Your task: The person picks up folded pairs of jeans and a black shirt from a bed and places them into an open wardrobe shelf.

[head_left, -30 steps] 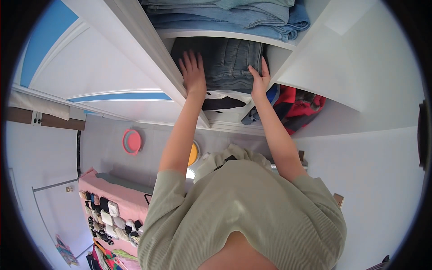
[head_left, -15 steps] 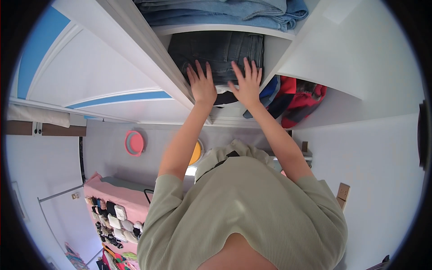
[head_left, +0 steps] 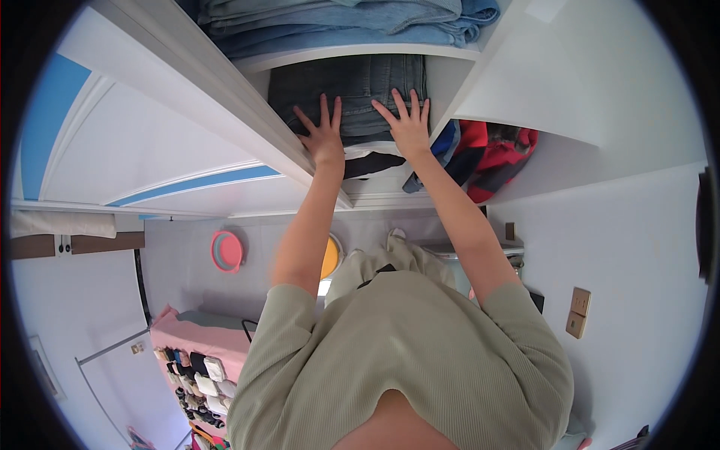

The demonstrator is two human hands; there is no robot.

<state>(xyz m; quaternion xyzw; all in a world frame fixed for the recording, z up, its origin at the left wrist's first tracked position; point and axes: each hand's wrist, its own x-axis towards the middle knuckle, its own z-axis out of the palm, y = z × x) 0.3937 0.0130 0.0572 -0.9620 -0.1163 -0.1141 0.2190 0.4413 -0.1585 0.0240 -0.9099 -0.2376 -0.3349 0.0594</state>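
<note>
Folded dark grey jeans (head_left: 352, 79) lie in a cubby of the white wardrobe, under a shelf board (head_left: 352, 54). My left hand (head_left: 324, 135) rests on their front left part with its fingers spread. On the front right part of the jeans lies my right hand (head_left: 407, 124), its fingers also stretched apart. Neither hand grips anything. Between my wrists, below the jeans, white and black cloth (head_left: 373, 163) shows in part. A stack of folded light blue jeans (head_left: 337, 26) sits on the shelf above.
Red, blue and dark clothes (head_left: 487, 154) fill the compartment to the right. At left stands a white door panel with blue stripes (head_left: 202, 184). Behind me are a pink basin (head_left: 227, 251) on the floor and a pink-covered bed (head_left: 202, 334) with several rolled small garments.
Both hands have stayed on the dark jeans, fingers spreading wider. The whole view has shifted slightly, with the wardrobe a little further left.
</note>
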